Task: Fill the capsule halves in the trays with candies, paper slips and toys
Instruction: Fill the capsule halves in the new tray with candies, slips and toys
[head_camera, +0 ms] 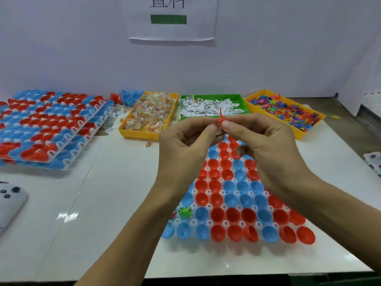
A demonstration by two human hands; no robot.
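Pinching a small red toy [221, 118] between my left hand [186, 145] and right hand [266, 149], at frame centre above the capsule tray [233, 195]. Loosening either pinch could drop it into a wrong half or onto the table [103, 203].

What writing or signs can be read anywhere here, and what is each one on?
White sheet on the back wall: two large Chinese characters, cut off by the top edge, so not readable; below them a plain green bar with no text.
Paper slips in the green bin: printed marks, too small to read.
Nothing else bears legible text.
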